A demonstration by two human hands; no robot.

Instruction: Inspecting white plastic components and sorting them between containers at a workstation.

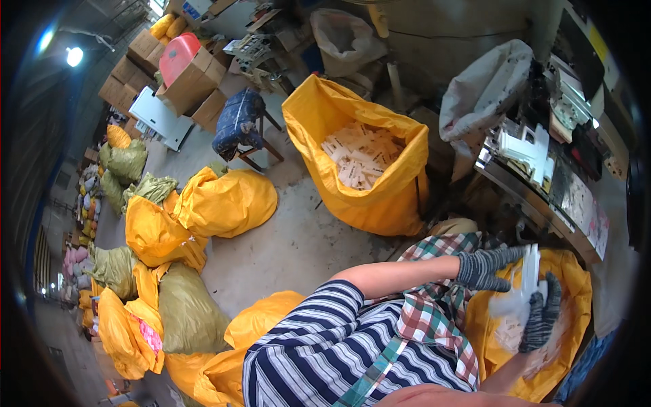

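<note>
Over an open yellow woven sack (582, 285) at the lower right, both my hands wear grey striped knit gloves. My left hand (483, 271) reaches across and grips the upper part of a white plastic piece (531, 268). My right hand (541, 317) is closed around its lower part from the other side. A pale, motion-smeared portion (510, 304) lies between the hands; I cannot tell whether it is a separate piece. Light-coloured pieces lie inside the sack beneath. Part of the held piece is hidden by my right fingers.
Beyond my left arm stands a large yellow sack (305, 129) of pale flat pieces (363, 154). A workbench (563, 203) at right carries a pistol-shaped white plastic part (527, 153). Filled yellow sacks (227, 202), a padded stool (239, 122) and cardboard boxes (183, 88) occupy the left.
</note>
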